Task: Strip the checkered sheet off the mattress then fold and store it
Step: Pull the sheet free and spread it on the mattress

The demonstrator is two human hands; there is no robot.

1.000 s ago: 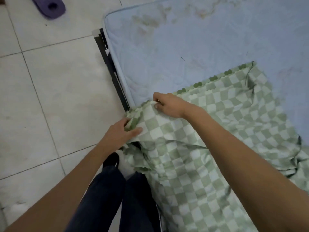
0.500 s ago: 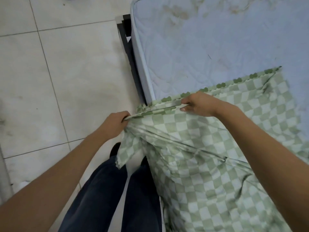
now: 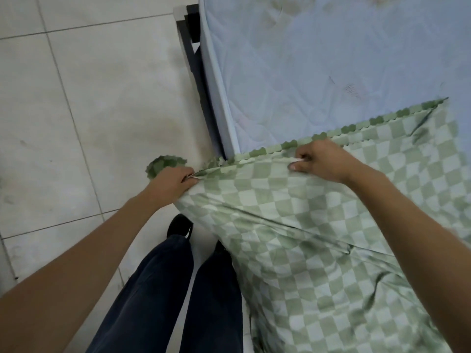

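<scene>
Drawn further apart than half a second ago, both hands now stretch the scalloped hem of the checkered sheet (image 3: 305, 238) into a straight, taut line, and a tuft of green corner has come to poke out beyond the left fist.

Over the tiled floor (image 3: 89, 110), the left hand (image 3: 175, 180) clamps its curled fingers on the sheet's corner, clear of the bed's edge. Below it stand the person's dark trousers (image 3: 165, 289) and a black shoe (image 3: 179, 225). Next comes the dark bed frame (image 3: 196, 80), then the bare, stained blue mattress (image 3: 318, 59). The right hand (image 3: 321, 161) pinches the same hem between thumb and bent fingers, resting on the mattress's near edge.

The sheet itself lies stripped back onto the near part of the mattress, its bulk spilling down the side towards the person's legs. Each hand appears to hold two layers together, though the folds blur that detail.

Judging by its creases and drape, the cloth is light, soft and limp, with no stiffness to keep a fold. It is best taken at the corners and along the hem, kept under tension so the edges meet squarely.
</scene>
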